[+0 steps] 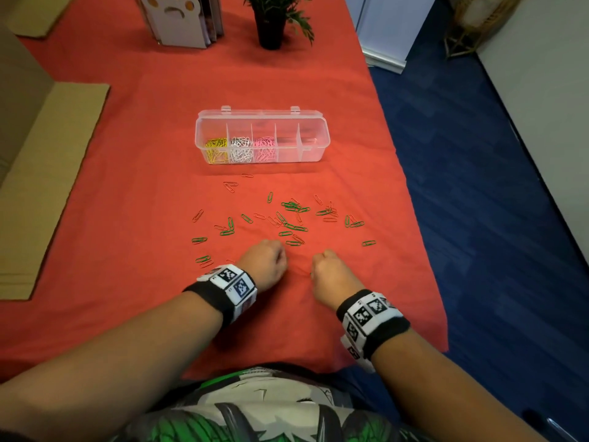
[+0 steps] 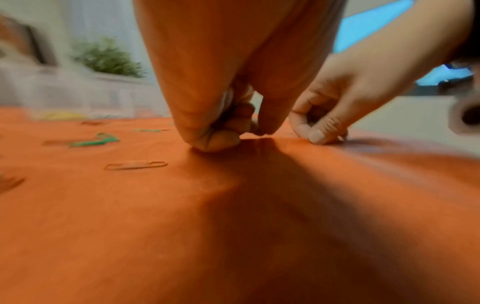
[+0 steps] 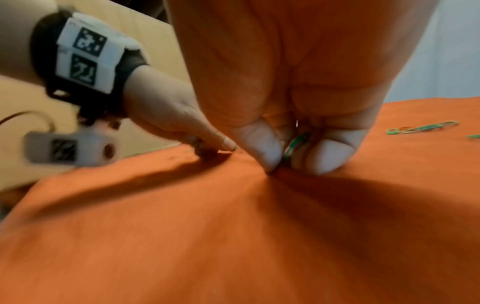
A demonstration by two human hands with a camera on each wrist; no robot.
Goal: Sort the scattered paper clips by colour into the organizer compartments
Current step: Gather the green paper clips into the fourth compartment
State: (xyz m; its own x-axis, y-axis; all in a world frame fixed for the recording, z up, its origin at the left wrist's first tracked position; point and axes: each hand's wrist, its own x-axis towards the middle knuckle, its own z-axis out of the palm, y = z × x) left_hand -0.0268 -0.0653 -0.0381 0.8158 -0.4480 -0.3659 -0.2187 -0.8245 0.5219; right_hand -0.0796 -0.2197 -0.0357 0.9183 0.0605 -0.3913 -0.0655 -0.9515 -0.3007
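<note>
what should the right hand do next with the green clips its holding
Probably carry them to one of the two empty compartments at the right end of the organizer. The right hand pinches green clips; yellow, white and pink already fill the other three, so green needs a fresh one.

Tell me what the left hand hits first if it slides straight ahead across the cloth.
Probably the green clips lying just beyond the left hand; the organizer sits well behind them. Depth is uncertain.
</note>
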